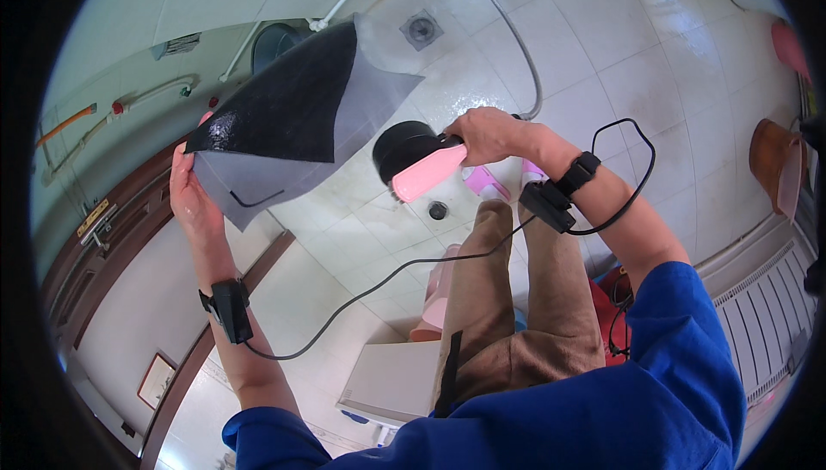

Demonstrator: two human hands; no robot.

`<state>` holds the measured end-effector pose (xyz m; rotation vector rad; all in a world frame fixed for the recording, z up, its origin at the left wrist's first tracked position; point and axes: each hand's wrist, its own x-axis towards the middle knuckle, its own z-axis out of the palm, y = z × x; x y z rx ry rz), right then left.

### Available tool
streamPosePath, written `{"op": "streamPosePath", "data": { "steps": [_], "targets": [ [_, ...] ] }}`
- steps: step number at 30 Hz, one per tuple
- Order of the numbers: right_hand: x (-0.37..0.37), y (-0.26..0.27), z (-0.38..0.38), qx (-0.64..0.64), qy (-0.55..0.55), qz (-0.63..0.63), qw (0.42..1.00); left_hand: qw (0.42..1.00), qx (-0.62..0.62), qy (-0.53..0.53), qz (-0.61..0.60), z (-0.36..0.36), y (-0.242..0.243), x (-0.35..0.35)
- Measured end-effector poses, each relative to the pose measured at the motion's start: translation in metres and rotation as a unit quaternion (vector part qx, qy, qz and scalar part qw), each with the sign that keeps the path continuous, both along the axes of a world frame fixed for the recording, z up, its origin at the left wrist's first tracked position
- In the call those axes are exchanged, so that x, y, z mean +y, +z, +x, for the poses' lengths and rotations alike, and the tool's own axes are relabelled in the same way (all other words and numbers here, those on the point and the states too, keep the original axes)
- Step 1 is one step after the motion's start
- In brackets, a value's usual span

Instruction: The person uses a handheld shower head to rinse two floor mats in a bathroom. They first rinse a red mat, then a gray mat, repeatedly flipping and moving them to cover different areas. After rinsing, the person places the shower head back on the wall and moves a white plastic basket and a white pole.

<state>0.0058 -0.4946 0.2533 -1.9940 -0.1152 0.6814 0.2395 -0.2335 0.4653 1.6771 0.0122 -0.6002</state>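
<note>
My left hand point(193, 199) grips the corner of a flexible grey-and-black mat point(284, 102), its wet black face shining near the fingers. The mat hangs out in front of me, partly folded over, with a dark angled mark on its grey face. In my right hand point(493, 134) is a black shower head point(403, 147) joined to a grey hose point(523, 51). A flat pink brush-like tool point(429, 173) is also held there, beside the shower head; its underside is hidden. The shower head is apart from the mat.
Wet white tiles point(581, 51) cover the floor, with a square drain point(422, 29) ahead and a round dark drain point(438, 211) near my pink slippers point(484, 183). A brown bucket point(774, 160) stands right, by a white radiator point(768, 315). A cable point(387, 276) links my wrist devices.
</note>
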Motion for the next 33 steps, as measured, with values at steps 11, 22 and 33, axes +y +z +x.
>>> {"op": "streamPosePath", "data": {
  "steps": [11, 22, 33],
  "targets": [
    [0.018, -0.010, 0.001, 0.018, 0.030, -0.014, 0.999, 0.998, 0.006, 0.036, -0.047, -0.001, 0.017, 0.006],
    [0.012, -0.021, 0.005, 0.033, 0.012, -0.049, 0.998, 0.997, 0.013, 0.027, -0.067, -0.003, 0.024, 0.015],
    [0.003, -0.022, -0.002, 0.010, -0.031, -0.061, 0.998, 0.998, 0.017, 0.004, -0.052, -0.031, 0.015, 0.010]
  ]
}}
